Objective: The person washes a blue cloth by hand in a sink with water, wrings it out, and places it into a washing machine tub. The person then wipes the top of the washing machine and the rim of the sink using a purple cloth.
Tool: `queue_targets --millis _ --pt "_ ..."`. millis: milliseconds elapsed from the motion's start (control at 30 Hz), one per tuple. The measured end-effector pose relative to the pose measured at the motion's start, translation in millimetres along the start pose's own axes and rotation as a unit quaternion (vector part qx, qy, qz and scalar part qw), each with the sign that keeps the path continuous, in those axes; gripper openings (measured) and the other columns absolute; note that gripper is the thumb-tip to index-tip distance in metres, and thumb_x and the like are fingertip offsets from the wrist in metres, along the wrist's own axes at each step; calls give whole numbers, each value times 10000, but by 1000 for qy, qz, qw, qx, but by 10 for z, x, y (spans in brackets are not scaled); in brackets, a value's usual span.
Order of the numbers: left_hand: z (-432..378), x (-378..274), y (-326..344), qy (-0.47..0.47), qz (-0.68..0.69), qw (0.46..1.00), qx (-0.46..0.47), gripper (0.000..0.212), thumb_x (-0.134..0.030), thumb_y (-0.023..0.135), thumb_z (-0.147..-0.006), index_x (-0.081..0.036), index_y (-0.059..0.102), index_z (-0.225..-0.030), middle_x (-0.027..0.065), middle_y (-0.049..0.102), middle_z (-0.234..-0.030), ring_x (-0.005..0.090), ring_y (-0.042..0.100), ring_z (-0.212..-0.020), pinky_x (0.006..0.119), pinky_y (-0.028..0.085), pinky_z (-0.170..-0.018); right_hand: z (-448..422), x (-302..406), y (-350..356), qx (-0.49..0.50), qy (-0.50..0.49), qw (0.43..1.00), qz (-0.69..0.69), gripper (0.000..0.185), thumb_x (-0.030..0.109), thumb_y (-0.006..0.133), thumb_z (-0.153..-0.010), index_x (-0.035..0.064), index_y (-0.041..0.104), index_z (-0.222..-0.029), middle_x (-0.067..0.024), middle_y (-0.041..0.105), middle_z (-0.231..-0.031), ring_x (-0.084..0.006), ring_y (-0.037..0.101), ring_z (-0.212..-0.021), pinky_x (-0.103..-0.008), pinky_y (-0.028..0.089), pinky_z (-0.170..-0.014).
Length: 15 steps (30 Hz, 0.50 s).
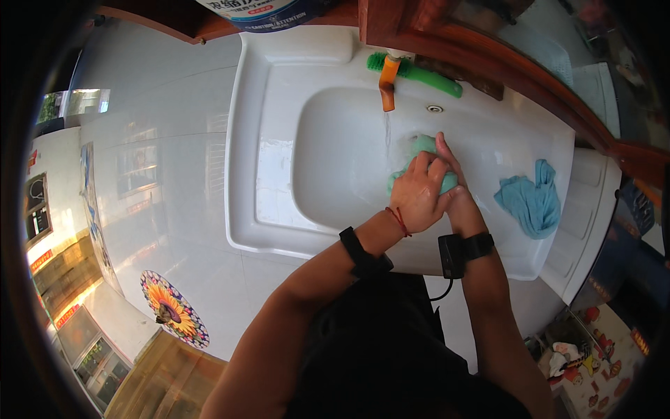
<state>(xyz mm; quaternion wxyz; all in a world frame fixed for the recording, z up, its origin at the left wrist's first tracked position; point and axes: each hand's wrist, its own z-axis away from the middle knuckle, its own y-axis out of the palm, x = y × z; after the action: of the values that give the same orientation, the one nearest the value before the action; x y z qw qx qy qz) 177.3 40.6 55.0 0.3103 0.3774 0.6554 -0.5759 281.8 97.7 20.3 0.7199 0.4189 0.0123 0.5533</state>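
Over the right part of a white ceramic sink (335, 152), a wet green cloth (447, 183) is bunched between my two hands. My left hand (421, 188) lies on top with its fingers curled into the cloth. Beneath and to the right of it is my right hand (455, 167), partly hidden, with its thumb or a finger pointing up the picture. Water runs in a thin stream from the orange faucet (388, 86), left of the cloth. A blue cloth (531, 201) lies crumpled on the sink's right ledge.
A green brush (434, 81) lies behind the faucet, beside a dark brown block (468, 78). An overflow hole (434, 109) is in the basin's back wall. A wooden-framed cabinet (471, 36) overhangs the back right. A labelled container (261, 13) stands at the top. A round floral mat (175, 309) is at lower left.
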Motion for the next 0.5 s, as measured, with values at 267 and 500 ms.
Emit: queue_targets --millis 267,500 --pt "-188 58 -49 -142 -69 987 32 377 -400 548 -885 -25 555 -919 170 614 -724 369 621 -685 448 497 -577 -64 -210 -92 -136 -162 971 113 382 336 555 -916 13 596 -1115 -65 622 -996 -156 581 -887 -289 470 -794" --pt "-207 510 -597 -169 -43 983 54 576 -523 577 -834 10 553 -1051 223 626 -830 384 607 -813 427 486 -796 109 94 181 -205 -315 837 397 330 315 567 -917 -14 580 -946 -76 589 -856 -146 522 -818 -283 432 -757"
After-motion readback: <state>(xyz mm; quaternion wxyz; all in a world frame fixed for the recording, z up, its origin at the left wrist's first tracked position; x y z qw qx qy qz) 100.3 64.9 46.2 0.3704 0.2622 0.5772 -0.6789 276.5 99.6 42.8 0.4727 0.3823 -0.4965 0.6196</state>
